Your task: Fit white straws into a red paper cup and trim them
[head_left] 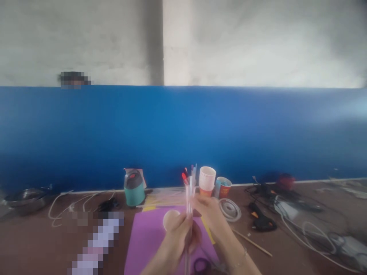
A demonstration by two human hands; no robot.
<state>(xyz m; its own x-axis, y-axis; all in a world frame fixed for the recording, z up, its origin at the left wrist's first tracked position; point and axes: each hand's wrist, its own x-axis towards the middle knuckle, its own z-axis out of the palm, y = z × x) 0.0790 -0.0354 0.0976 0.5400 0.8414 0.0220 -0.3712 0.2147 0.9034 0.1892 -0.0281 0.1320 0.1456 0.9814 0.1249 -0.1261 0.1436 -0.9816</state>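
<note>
My left hand (178, 233) is closed around several thin clear straws (187, 258), held upright above a purple sheet (143, 236). Close beside it, my right hand (204, 208) has its fingers closed on the upper part of the same straws. Just behind the hands stands a clear cup (187, 187) holding pens, one with a red part. A white paper cup (171, 218) sits on the purple sheet, left of the straws and partly behind my left hand. Dark scissor handles (201, 265) lie below the hands.
A teal bottle (134, 193), stacked paper cups (207, 179) and a red cup (224, 188) stand at the back. A white tape roll (229, 209), wooden stick (254, 242), black glue gun (260, 219) and cables lie right. A metal bowl (27, 200) is left. A blue partition (172, 133) rises behind.
</note>
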